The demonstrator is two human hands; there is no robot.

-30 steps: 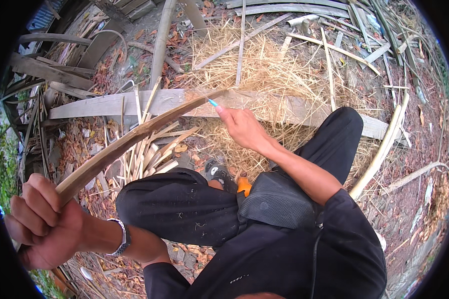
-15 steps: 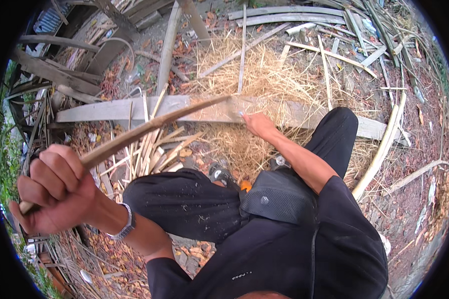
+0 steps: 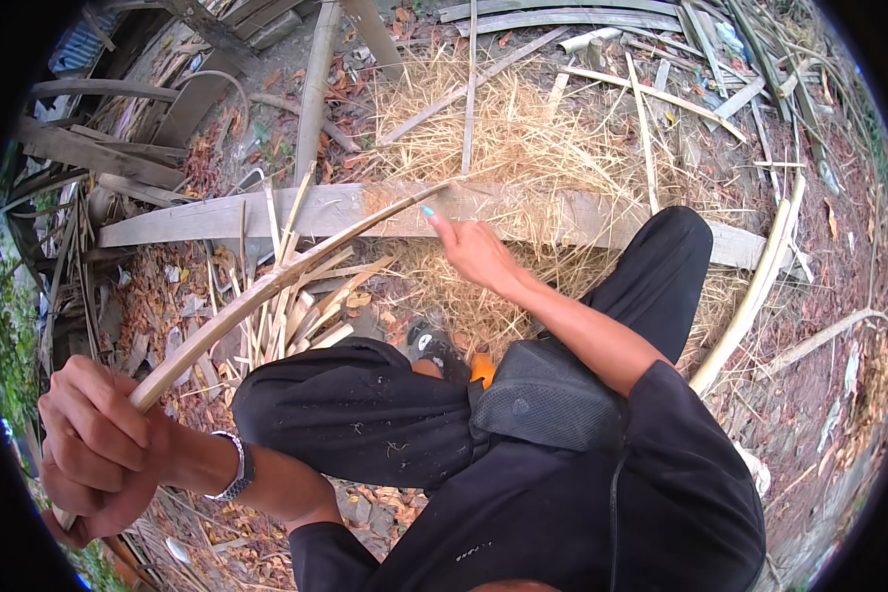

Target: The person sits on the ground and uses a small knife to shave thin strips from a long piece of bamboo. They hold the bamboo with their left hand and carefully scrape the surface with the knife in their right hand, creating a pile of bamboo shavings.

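Observation:
My left hand (image 3: 94, 449) is closed around the near end of a long, slightly curved wooden strip (image 3: 252, 291). The strip slants up and to the right, and its far end lies over a broad grey plank (image 3: 237, 217). Just below that far end is my right hand (image 3: 474, 252), its fingers curled in. A small light-blue piece (image 3: 427, 210) shows at its fingertips. What the right hand holds is mostly hidden. Pale curly shavings (image 3: 523, 138) lie heaped on and around the plank.
A bundle of split pale strips (image 3: 301, 316) leans near my left knee. Long poles (image 3: 750, 296) lie at the right, and weathered boards (image 3: 99, 153) are stacked at the far left. A black bag (image 3: 553, 395) sits at my lap. Dry leaves cover the ground.
My left hand has dropped lower, tilting the strip more steeply. My right hand has shifted left along the plank, closer beneath the strip's far end.

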